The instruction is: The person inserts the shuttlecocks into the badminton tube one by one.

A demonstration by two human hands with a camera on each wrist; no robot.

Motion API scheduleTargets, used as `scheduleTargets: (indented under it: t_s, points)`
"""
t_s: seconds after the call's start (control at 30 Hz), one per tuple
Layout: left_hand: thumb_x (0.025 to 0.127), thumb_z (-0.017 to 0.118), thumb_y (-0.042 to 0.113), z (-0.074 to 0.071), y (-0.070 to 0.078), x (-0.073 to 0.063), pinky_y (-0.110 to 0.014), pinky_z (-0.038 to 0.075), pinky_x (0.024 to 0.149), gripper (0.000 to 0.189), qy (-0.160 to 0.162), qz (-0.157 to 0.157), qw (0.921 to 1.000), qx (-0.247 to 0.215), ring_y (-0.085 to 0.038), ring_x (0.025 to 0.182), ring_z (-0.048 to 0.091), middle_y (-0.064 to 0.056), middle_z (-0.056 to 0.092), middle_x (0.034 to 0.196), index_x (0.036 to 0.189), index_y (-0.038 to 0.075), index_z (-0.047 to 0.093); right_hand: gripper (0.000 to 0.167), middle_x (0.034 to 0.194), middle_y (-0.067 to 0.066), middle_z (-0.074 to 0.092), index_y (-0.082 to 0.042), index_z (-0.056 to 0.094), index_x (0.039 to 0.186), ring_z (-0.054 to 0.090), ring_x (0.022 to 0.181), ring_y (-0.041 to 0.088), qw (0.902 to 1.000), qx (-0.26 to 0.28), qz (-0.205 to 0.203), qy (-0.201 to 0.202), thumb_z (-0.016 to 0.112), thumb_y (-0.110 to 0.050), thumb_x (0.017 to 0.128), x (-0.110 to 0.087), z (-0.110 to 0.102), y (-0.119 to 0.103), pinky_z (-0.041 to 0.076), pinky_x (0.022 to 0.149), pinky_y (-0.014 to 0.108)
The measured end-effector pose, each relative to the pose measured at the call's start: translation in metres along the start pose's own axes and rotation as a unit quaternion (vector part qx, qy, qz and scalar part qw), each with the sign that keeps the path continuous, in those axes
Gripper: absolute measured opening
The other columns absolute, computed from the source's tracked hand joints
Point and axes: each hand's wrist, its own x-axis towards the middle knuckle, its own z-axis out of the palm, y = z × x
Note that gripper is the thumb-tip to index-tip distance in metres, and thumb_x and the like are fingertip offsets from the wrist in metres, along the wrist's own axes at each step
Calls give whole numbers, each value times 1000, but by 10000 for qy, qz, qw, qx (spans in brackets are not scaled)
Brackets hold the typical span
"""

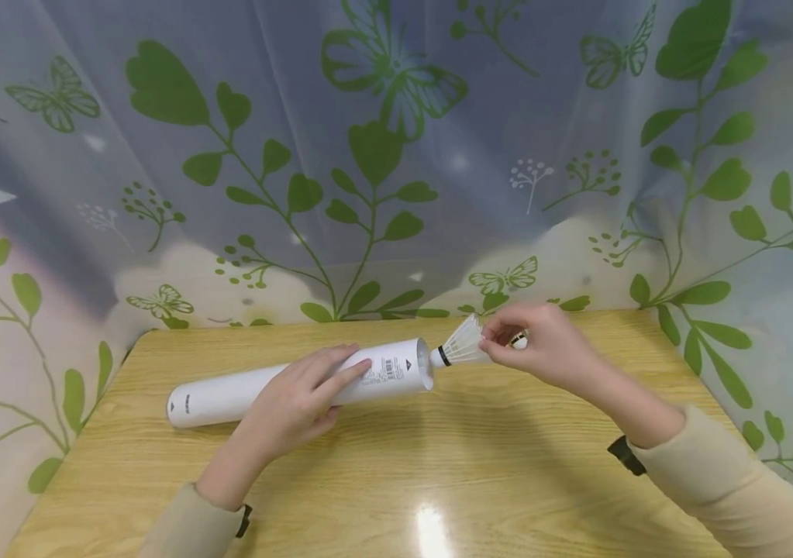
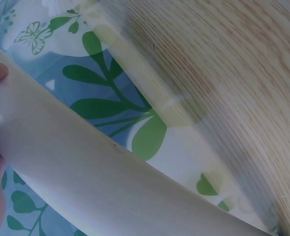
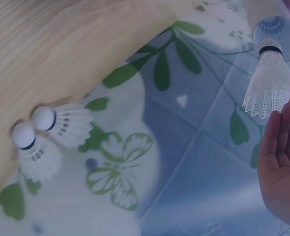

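Observation:
A long white shuttlecock tube lies slantwise above the wooden table, its open mouth facing right. My left hand grips the tube around its middle, fingers over the top; the left wrist view shows a bit of that hand at the edge of the tube. Between the fingertips of my right hand, the feathered skirt of a white shuttlecock is pinched. Its cork, with a black band, points at the tube's mouth, right at the rim. The tube's inside is mostly hidden.
Two more white shuttlecocks, one beside the other, lie by the table's far edge, mostly behind the right hand in the head view. A curtain with green leaves and butterflies hangs behind the table.

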Motion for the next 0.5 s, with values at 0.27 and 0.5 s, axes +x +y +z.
scheduleTargets:
  t_s: [0.27, 0.5]
  points:
    - [66, 94, 2, 0, 0, 0, -46, 64, 101, 93, 29, 22, 10000, 6, -36, 123, 69, -19, 62, 145, 151, 11, 57, 11, 85, -5, 76, -13, 77, 89, 69, 79, 6, 9996, 174, -191, -98, 80, -2, 90, 3, 14, -14, 62, 73, 24]
    - [66, 94, 2, 1, 0, 1, -47, 64, 102, 93, 67, 19, 10000, 7, -36, 122, 70, -19, 63, 145, 151, 11, 57, 9, 87, -4, 77, -13, 78, 89, 69, 81, 6, 9989, 403, -134, -199, 79, -4, 91, 5, 28, -20, 63, 76, 24]
